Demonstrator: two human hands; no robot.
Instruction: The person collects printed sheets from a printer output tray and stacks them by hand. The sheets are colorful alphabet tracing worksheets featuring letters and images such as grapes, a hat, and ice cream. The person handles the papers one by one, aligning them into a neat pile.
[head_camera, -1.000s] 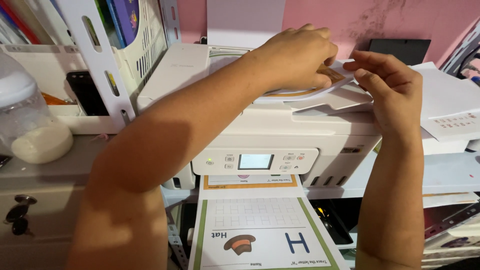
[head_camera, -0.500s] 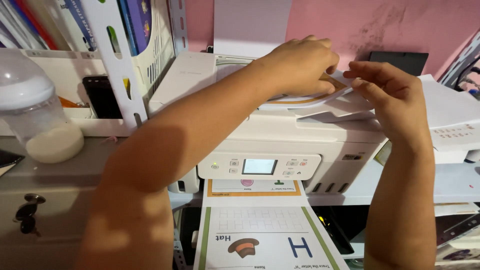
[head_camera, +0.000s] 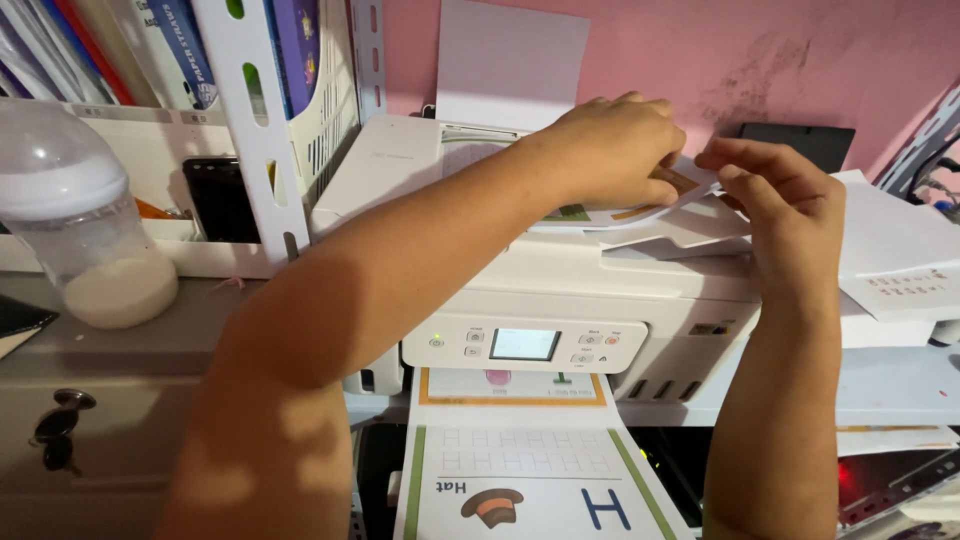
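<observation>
printer (head_camera: 560, 290), white, centre; left hand (head_camera: 615, 150) and right hand (head_camera: 785, 205), fingers pinched on printed sheets (head_camera: 640, 215) atop it; worksheet (head_camera: 530, 480) at 6 o'clock; bottle (head_camera: 85, 220) at 9 o'clock.

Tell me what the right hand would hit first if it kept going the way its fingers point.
The right hand points left, toward the left hand. It would likely meet the printed sheets both hands pinch on top of the printer, then the left hand's fingers; depth is hard to judge.

Bottle (head_camera: 85, 230) left of printer (head_camera: 560, 290), sheets (head_camera: 650, 215) on top (under both hands)
</observation>
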